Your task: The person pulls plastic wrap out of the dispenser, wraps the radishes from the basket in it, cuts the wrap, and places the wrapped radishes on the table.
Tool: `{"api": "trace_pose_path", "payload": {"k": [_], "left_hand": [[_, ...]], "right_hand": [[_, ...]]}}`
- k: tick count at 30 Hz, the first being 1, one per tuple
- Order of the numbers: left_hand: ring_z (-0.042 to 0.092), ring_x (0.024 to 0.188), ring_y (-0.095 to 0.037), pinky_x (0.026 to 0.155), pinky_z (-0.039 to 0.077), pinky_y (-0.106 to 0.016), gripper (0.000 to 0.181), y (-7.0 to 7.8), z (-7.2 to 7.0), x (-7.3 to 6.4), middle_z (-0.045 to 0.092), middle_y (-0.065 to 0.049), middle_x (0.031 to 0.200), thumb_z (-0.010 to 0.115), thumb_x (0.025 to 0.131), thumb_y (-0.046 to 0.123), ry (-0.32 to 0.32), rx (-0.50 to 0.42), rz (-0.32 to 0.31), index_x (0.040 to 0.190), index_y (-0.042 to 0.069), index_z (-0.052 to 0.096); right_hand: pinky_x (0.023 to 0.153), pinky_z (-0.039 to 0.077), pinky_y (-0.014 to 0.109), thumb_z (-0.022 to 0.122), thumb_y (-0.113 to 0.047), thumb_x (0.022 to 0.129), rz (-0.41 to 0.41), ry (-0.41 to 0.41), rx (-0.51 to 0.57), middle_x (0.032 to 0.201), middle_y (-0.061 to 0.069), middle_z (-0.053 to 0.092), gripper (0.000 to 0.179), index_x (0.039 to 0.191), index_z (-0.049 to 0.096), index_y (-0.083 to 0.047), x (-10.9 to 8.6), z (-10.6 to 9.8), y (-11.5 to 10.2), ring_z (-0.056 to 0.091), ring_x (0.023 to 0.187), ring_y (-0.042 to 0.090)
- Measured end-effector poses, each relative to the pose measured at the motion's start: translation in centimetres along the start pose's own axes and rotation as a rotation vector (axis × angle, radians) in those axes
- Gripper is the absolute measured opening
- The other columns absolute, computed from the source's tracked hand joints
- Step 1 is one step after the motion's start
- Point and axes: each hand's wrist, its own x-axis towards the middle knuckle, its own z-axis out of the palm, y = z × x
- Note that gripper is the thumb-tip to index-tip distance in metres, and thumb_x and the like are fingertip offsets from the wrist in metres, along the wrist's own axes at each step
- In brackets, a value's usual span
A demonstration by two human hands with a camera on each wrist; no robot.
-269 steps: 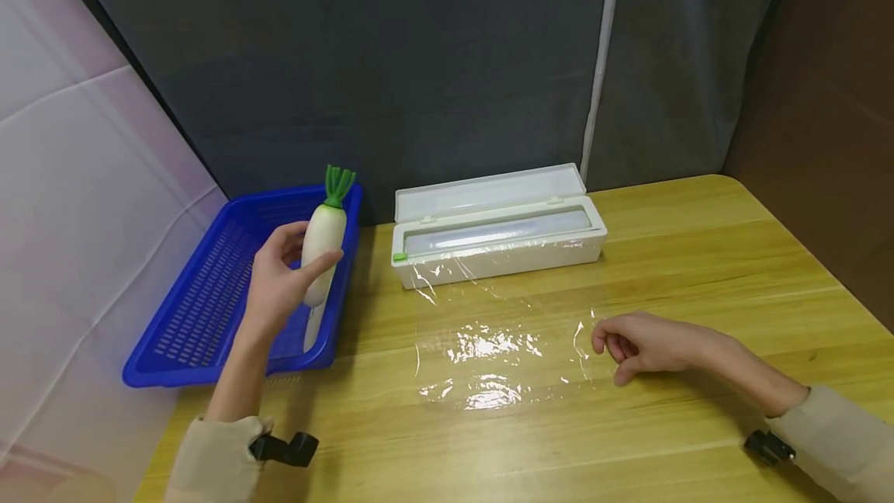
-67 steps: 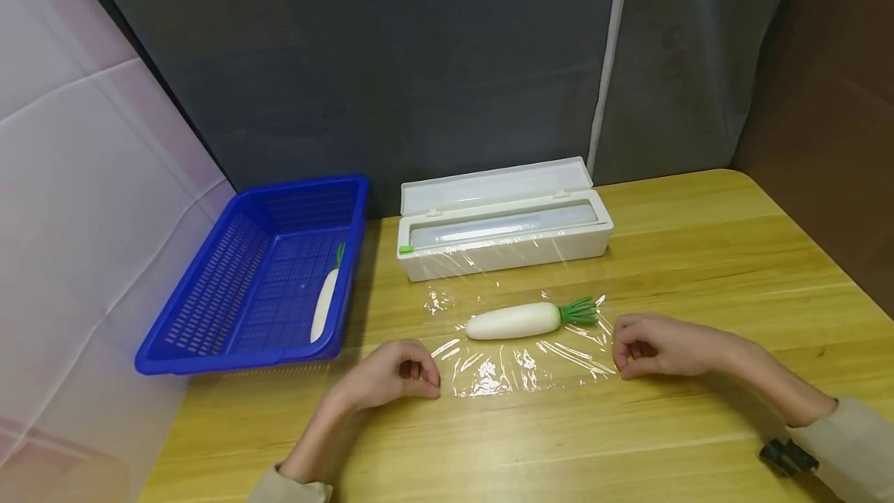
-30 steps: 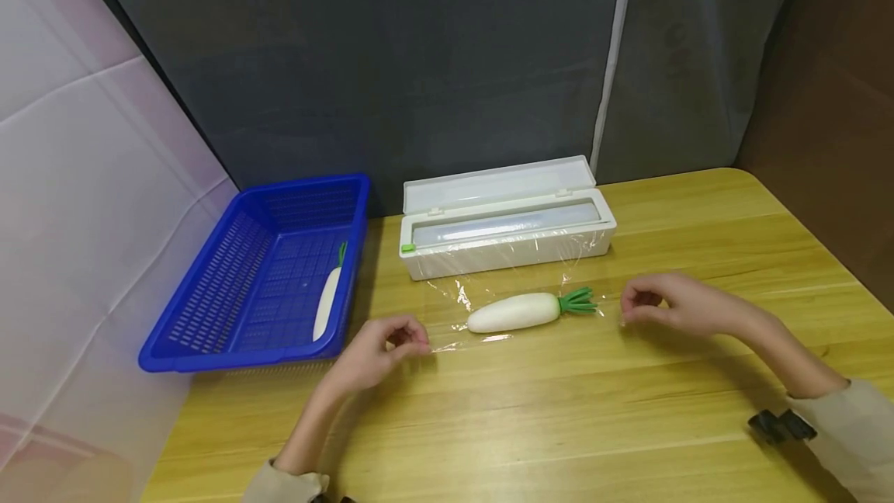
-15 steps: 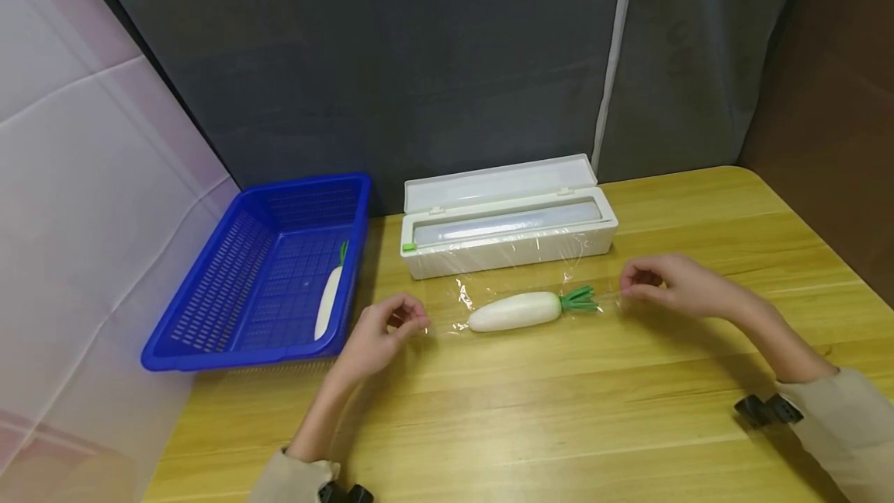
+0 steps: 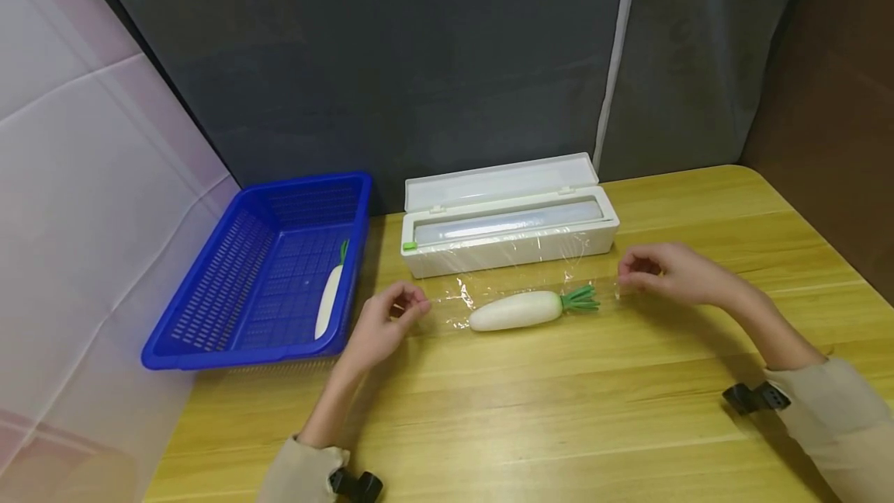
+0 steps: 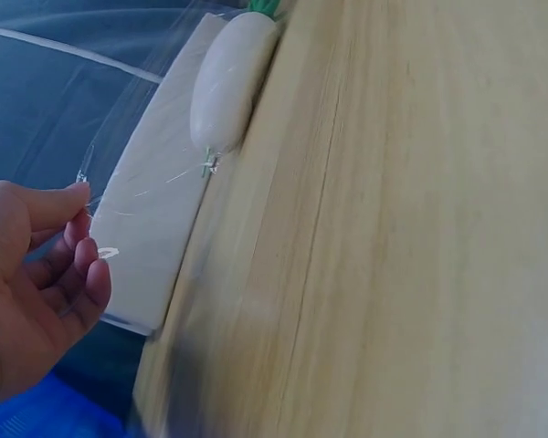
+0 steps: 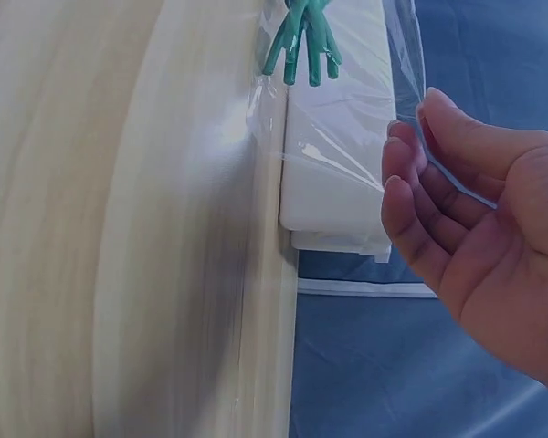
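Observation:
A white radish (image 5: 515, 311) with green stalks lies sideways on the table, its tip toward the left. Clear plastic wrap (image 5: 457, 303) runs from the white dispenser box (image 5: 513, 251) and is drawn up over the radish. My left hand (image 5: 382, 324) pinches one corner of the wrap between thumb and forefinger, raised above the table left of the radish. On the other side my right hand (image 5: 673, 274) pinches the opposite corner, beyond the leaves. Both wrist views show the film stretched from the fingertips. The box's lid stands raised, with the film roll (image 5: 510, 223) inside.
A blue plastic basket (image 5: 254, 355) stands at the left with a second white radish (image 5: 328, 303) along its right side. Dark cloth (image 5: 447, 60) hangs behind the table (image 5: 531, 425). A small green slider (image 5: 409, 246) sits at the box's left end.
The radish came from the basket onto the wrap. Both hands took the wrap's near corners, then lifted them and carried them back over the radish toward the box.

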Motion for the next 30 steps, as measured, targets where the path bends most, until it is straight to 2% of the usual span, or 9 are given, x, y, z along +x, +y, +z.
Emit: {"api": "trace_pose_path", "payload": {"k": [7, 13, 23, 30], "left_hand": [[0.058, 0.078, -0.016, 0.071, 0.050, -0.026, 0.006, -0.5, 0.3, 0.5, 0.064, -0.006, 0.082, 0.070, 0.094, 0.004, 0.031, 0.002, -0.010, 0.095, -0.001, 0.067], [0.059, 0.080, -0.019, 0.073, 0.052, -0.029, 0.007, -0.7, 0.7, 1.0, 0.066, -0.009, 0.084, 0.070, 0.094, 0.003, 0.070, 0.003, -0.023, 0.095, -0.003, 0.067], [0.059, 0.077, -0.018, 0.072, 0.050, -0.023, 0.007, -0.8, 1.0, 1.6, 0.066, -0.008, 0.082, 0.073, 0.092, 0.004, 0.121, 0.020, -0.094, 0.092, -0.002, 0.069], [0.058, 0.070, -0.014, 0.064, 0.047, -0.021, 0.007, -1.0, 1.4, 1.8, 0.066, -0.005, 0.076, 0.076, 0.089, 0.005, 0.158, 0.040, -0.153, 0.089, 0.001, 0.071]], "right_hand": [[0.063, 0.048, 0.027, 0.067, -0.009, 0.098, 0.033, -0.003, 0.011, 0.079, 0.002, 0.063, 0.005, 0.093, 0.067, -0.008, 0.7, 0.1, 0.6, 0.057, 0.072, 0.015], [0.061, 0.047, 0.027, 0.066, -0.010, 0.098, 0.054, 0.018, 0.035, 0.077, 0.002, 0.062, 0.007, 0.093, 0.067, -0.006, 1.3, 0.3, 1.1, 0.056, 0.069, 0.013], [0.059, 0.046, 0.026, 0.065, -0.012, 0.100, 0.087, 0.047, 0.070, 0.075, 0.002, 0.061, 0.011, 0.093, 0.065, -0.003, 1.9, 0.9, 1.5, 0.056, 0.067, 0.013], [0.058, 0.046, 0.026, 0.066, -0.014, 0.100, 0.124, 0.046, 0.068, 0.074, 0.003, 0.061, 0.014, 0.093, 0.065, -0.003, 2.1, 1.1, 1.5, 0.055, 0.066, 0.015]]}}
